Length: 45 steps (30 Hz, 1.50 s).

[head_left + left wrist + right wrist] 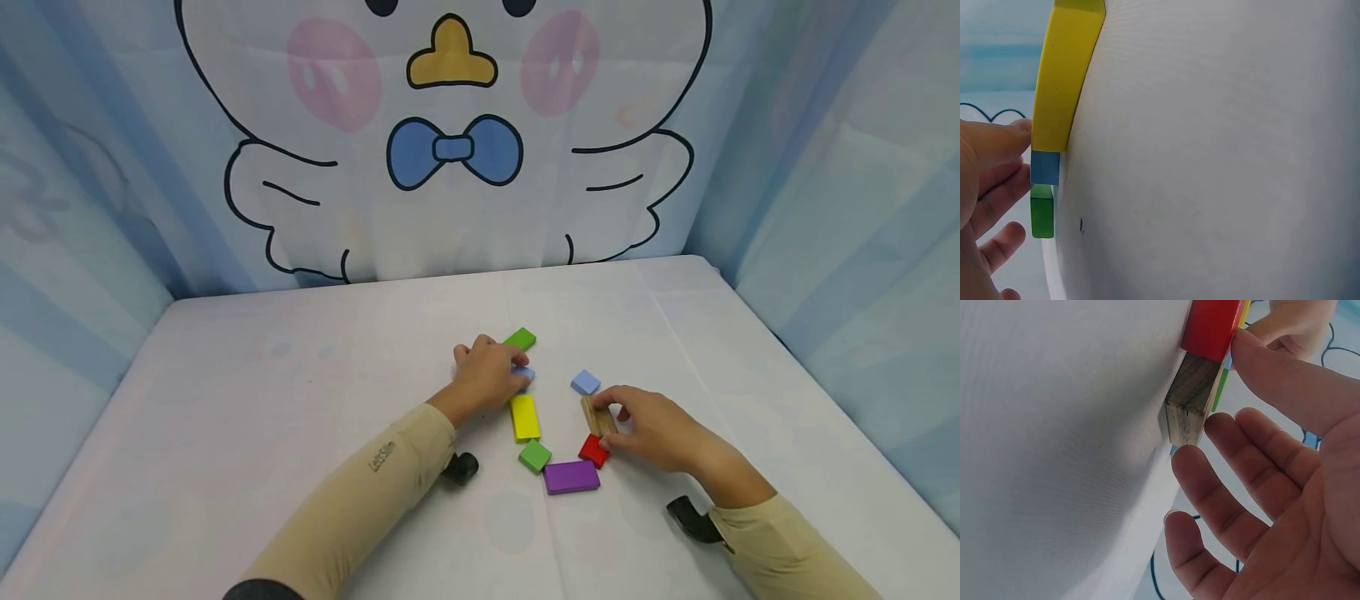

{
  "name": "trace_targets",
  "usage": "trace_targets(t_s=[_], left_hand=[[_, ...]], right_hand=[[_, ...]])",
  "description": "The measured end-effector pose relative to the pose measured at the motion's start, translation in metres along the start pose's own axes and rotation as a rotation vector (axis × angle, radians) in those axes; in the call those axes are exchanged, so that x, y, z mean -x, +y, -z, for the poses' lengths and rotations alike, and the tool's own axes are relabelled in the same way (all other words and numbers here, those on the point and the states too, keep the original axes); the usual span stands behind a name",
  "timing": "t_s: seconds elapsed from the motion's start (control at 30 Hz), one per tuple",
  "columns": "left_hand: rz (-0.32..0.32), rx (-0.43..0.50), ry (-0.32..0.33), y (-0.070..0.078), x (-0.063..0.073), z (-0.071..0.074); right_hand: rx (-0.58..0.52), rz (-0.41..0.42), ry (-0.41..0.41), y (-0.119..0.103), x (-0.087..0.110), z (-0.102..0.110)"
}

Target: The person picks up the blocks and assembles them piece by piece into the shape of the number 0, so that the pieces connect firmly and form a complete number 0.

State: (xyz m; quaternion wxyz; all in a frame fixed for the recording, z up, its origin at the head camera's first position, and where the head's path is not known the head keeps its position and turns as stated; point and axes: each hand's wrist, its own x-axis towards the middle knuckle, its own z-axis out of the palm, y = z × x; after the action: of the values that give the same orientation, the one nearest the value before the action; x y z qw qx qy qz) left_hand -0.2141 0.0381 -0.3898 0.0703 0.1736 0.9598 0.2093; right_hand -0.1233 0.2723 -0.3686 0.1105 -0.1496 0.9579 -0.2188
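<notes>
Colored blocks form a U-like outline on the white table. My left hand pinches a light blue block between thumb and fingers, between a green block and a yellow block. In the left wrist view the thumb lies by the seam of the yellow block and blue block. Across from it, my right hand holds a bare wooden block lengthwise, its thumb beside the red block. In the right wrist view the wooden block touches the red block.
A smaller green block and a purple block make the near end of the outline. Another light blue block lies just beyond the wooden one. A printed cloth hangs at the table's far edge, with blue cloths on both sides.
</notes>
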Motion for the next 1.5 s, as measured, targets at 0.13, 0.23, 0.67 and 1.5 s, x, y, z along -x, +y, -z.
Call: trace_targets(t_s=[0.13, 0.23, 0.67, 1.5], left_hand=[[-0.002, -0.003, 0.001, -0.0004, 0.0006, -0.0003], [-0.005, -0.003, 0.003, -0.0008, 0.0015, -0.0005], [-0.004, 0.011, 0.011, -0.0004, 0.0062, 0.0], [-0.004, 0.02, 0.01, -0.0003, 0.0093, -0.0012]], right_hand=[[0.001, -0.002, -0.001, 0.0005, -0.0002, -0.0003], [0.001, -0.006, -0.003, 0.001, -0.0005, -0.0006], [0.0, -0.016, -0.005, 0.0006, -0.0008, -0.001], [-0.007, -0.008, -0.002, 0.0005, 0.0001, -0.0012]])
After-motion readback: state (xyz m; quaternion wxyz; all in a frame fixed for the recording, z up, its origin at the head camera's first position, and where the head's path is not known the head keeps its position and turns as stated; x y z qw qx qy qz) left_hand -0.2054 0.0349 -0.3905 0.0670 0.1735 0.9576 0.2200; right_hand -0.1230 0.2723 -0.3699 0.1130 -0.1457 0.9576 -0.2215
